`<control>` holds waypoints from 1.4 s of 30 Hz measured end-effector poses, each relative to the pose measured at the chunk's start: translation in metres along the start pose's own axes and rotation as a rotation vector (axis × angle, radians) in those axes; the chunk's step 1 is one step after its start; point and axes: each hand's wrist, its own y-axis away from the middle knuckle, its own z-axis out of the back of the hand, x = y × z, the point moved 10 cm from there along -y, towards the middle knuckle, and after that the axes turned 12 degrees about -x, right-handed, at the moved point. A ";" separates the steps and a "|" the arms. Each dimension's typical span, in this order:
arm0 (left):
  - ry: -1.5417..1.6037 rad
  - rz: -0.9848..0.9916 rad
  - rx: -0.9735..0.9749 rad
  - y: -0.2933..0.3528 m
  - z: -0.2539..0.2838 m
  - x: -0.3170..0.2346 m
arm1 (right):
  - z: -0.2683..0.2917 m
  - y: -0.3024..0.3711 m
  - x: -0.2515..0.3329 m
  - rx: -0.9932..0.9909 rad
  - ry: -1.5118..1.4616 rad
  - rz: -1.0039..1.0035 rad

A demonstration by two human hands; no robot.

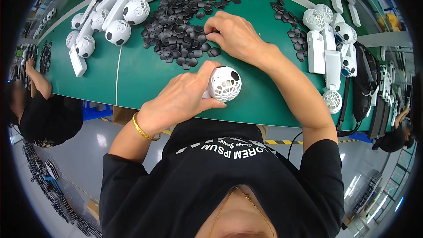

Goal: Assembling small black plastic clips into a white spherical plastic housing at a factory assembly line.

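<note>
the scene is brightly and evenly lit from overhead, with no deep shade anywhere on the green surface (132, 79). shadows are soft and short: a faint dark patch lies under the hands and under the white ball-shaped shell (224, 83). the grey floor (88, 150) shows pale streaks of reflected ceiling light at lower left and lower right. the white plastic parts look close to overexposed, with little surface detail. the middle is sharp; toward the rim things grow small, smeared and soft. the fisheye lens bends the surface's edges into arcs, and a black ring cuts off the corners.
</note>
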 end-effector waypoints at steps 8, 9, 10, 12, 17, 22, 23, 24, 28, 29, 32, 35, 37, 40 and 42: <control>-0.085 -0.016 0.033 -0.002 0.001 -0.002 | 0.013 0.006 -0.008 0.106 0.057 -0.135; -0.138 -0.057 0.036 -0.002 0.004 -0.007 | 0.019 0.011 -0.004 0.113 0.056 -0.138; -0.190 -0.098 0.040 -0.003 0.007 -0.012 | 0.025 0.016 -0.001 0.133 -0.048 -0.178; -0.236 -0.140 0.040 -0.005 0.010 -0.014 | 0.038 0.025 0.002 0.169 -0.250 -0.255; -0.309 -0.210 0.051 -0.011 0.010 -0.022 | 0.047 0.061 0.004 0.300 -0.538 -0.525; -0.428 -0.250 0.107 -0.017 0.007 -0.026 | 0.051 0.068 0.019 0.328 -0.561 -0.449; -0.456 -0.265 0.117 -0.018 0.007 -0.026 | 0.051 0.066 0.023 0.326 -0.535 -0.401; -0.454 -0.263 0.114 -0.019 0.007 -0.026 | 0.052 0.064 0.027 0.324 -0.509 -0.353; -0.521 -0.328 0.109 -0.020 0.006 -0.029 | 0.039 0.069 0.038 0.440 -0.486 -0.363; -0.535 -0.351 0.117 -0.021 0.005 -0.031 | 0.038 0.069 0.039 0.446 -0.483 -0.361; -0.560 -0.391 0.127 -0.024 0.004 -0.036 | 0.044 0.060 0.047 0.355 -0.395 -0.227; -0.572 -0.402 0.177 -0.026 0.000 -0.037 | 0.042 0.058 0.047 0.389 -0.387 -0.201; -0.568 -0.396 0.185 -0.028 0.000 -0.034 | 0.039 0.055 0.046 0.406 -0.384 -0.188; -0.566 -0.393 0.204 -0.029 -0.001 -0.030 | 0.036 0.051 0.049 0.446 -0.412 -0.156; -0.560 -0.421 0.204 -0.029 -0.001 -0.030 | 0.034 0.051 0.048 0.463 -0.407 -0.165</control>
